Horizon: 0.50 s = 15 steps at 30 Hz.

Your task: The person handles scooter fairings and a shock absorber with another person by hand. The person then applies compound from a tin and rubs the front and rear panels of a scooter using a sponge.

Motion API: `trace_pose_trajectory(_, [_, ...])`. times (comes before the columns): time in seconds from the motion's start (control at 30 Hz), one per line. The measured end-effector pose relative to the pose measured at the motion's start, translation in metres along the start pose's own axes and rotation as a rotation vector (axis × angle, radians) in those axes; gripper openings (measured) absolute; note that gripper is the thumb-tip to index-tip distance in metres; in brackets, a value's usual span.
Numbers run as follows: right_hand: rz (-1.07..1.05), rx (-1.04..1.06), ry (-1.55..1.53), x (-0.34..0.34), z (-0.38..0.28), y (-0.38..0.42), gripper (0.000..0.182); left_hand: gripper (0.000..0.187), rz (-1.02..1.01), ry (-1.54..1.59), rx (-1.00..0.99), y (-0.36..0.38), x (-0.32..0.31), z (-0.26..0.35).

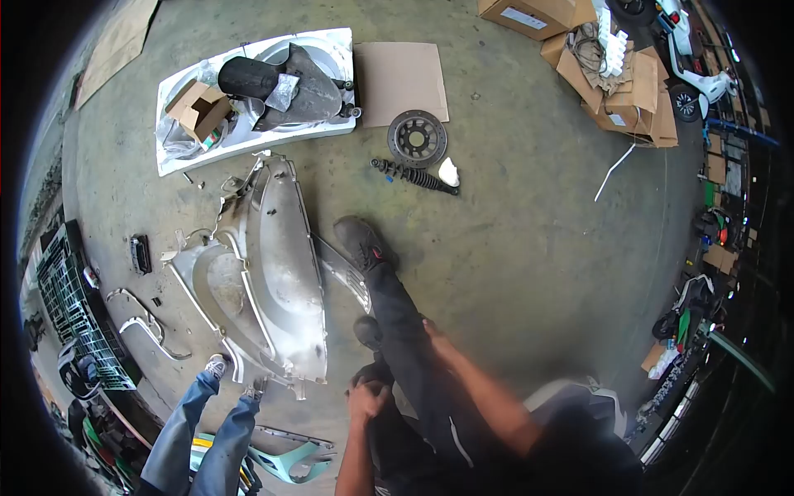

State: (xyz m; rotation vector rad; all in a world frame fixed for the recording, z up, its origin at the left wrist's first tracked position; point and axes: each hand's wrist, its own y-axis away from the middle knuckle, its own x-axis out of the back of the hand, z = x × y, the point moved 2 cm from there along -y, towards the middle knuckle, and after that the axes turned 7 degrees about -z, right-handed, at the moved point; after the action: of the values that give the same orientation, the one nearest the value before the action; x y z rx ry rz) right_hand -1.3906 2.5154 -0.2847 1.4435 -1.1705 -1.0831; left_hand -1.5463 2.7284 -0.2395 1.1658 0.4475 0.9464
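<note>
My left hand [368, 398] rests on my dark-trousered knee at the bottom centre, its fingers bent over the cloth. Against the side of my other leg lies my right hand [436, 335], partly hidden by the trouser leg. Ahead and to the left, a large silvery-white body panel [285, 264] lies on the floor, touched by neither hand. Beside my shoe is a slim grey metal piece [343, 271]. Further forward are a brake disc [417, 139] and a black shock absorber [413, 176].
A person in jeans [222, 434] stands at lower left beside a turquoise part [289, 463]. A white foam tray [314, 136] with dark parts lies at upper left. Cardboard boxes [641, 83] stand at upper right; a green crate [70, 306] is at far left.
</note>
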Motion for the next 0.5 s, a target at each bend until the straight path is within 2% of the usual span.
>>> trace_pose_trajectory(0.03, [0.048,0.052,0.049,0.027,0.013,0.005,0.052,0.023,0.013,-0.124,0.080,0.018,-0.014,0.019])
trace_pose_trajectory(0.07, [0.136,-0.070,0.190,0.065,0.023,-0.008,0.047,0.034,-0.102,-0.075,0.149,0.018,-0.035,0.012])
trace_pose_trajectory(0.1, [0.219,-0.194,0.341,0.102,0.019,-0.021,0.042,0.034,-0.104,-0.059,0.154,0.020,-0.048,0.008])
trace_pose_trajectory(0.17, [0.449,0.064,0.775,0.140,-0.037,-0.030,0.036,0.057,-0.263,0.126,0.087,0.011,-0.075,-0.004])
trace_pose_trajectory(0.2, [0.471,0.118,0.828,0.167,-0.059,-0.058,0.037,0.057,-0.257,0.148,0.101,0.004,-0.096,-0.010])
trace_pose_trajectory(0.27, [0.532,0.134,0.962,0.175,-0.141,-0.088,0.034,0.074,-0.240,0.074,0.152,-0.023,-0.135,-0.022])
trace_pose_trajectory(0.3, [0.544,0.187,1.048,0.200,-0.166,-0.137,0.034,0.074,-0.233,0.109,0.174,-0.041,-0.142,-0.011])
trace_pose_trajectory(0.33, [0.540,0.209,1.115,0.216,-0.197,-0.183,0.034,0.077,-0.251,0.114,0.328,-0.049,-0.144,0.004])
trace_pose_trajectory(0.37, [0.541,0.252,1.158,0.222,-0.230,-0.219,0.037,0.081,-0.278,0.120,0.499,-0.054,-0.152,0.011])
trace_pose_trajectory(0.4, [0.522,0.309,1.114,0.222,-0.261,-0.254,0.046,0.082,-0.302,0.153,0.546,-0.067,-0.176,0.006])
trace_pose_trajectory(0.43, [0.609,0.416,1.108,0.226,-0.286,-0.294,0.058,0.082,-0.299,0.190,0.598,-0.075,-0.186,0.010])
trace_pose_trajectory(0.5, [0.768,0.452,1.101,0.203,-0.329,-0.331,0.068,0.081,-0.310,0.351,0.678,-0.086,-0.187,0.030])
